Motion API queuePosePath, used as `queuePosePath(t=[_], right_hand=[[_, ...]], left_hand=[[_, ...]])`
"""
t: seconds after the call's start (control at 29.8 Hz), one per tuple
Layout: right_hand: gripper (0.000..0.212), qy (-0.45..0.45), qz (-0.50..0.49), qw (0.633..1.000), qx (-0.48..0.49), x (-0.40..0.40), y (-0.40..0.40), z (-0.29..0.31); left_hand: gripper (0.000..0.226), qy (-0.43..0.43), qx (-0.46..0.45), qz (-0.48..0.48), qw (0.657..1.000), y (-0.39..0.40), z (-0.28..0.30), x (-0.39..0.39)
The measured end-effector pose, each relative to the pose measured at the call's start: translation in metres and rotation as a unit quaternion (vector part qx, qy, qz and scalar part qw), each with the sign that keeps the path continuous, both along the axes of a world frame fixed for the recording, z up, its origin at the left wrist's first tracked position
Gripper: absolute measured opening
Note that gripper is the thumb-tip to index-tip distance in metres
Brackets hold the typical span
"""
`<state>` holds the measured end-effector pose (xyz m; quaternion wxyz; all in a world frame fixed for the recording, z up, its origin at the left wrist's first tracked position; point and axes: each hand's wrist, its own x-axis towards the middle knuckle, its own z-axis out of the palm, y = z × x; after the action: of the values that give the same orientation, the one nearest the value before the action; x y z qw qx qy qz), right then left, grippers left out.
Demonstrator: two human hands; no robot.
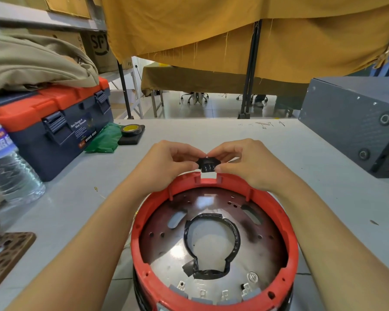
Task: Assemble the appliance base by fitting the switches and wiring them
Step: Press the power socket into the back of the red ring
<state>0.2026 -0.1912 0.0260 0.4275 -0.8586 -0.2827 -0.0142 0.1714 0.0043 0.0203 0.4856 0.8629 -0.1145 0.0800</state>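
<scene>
Black switch point(207, 164) pinched from both sides between left hand point(166, 162) and right hand point(247, 162), just above the rectangular notch point(208, 176) in the far rim of the red appliance base point(213, 239). Base standing at the worktop's point(279, 149) near edge, metal plate exposed inside. Toolbox point(54, 129) and tape roll point(131, 130) toward the far left corner.

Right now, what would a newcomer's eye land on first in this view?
The round red appliance base fills the near centre, its shiny metal plate open to view. Just beyond its far rim, the left hand and right hand pinch a small black switch above a rectangular notch. An orange-lidded toolbox sits far left.
</scene>
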Motion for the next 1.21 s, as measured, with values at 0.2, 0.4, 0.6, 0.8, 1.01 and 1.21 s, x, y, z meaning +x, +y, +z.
queuePosePath(t=[0.2,0.4,0.6,0.8,1.01,1.21], right_hand=[[0.028,0.003,-0.015,0.999,-0.036,0.0038,0.0008,-0.0078],[0.027,-0.008,-0.012,0.999,-0.052,0.0033,0.0016,-0.0065],[0.026,-0.006,-0.005,0.998,-0.069,0.0019,0.0014,-0.0054],[0.023,-0.021,-0.005,0.996,-0.091,0.0001,0.0010,-0.0047],[0.027,-0.027,-0.002,0.995,-0.094,-0.0005,0.0006,-0.0031],[0.026,-0.024,-0.003,0.996,-0.090,0.0000,-0.0003,-0.0024]], left_hand=[[0.014,-0.025,0.074,0.037,0.996,-0.0002,-0.0082,0.0052],[0.019,-0.025,0.107,0.037,0.993,0.0012,-0.0071,0.0055],[0.015,-0.030,0.123,0.038,0.991,-0.0012,-0.0063,0.0037],[0.014,-0.038,0.143,0.041,0.988,-0.0031,-0.0050,0.0024],[0.014,-0.039,0.151,0.043,0.987,-0.0030,-0.0050,0.0028],[0.015,-0.045,0.162,0.045,0.985,-0.0038,-0.0061,0.0031]])
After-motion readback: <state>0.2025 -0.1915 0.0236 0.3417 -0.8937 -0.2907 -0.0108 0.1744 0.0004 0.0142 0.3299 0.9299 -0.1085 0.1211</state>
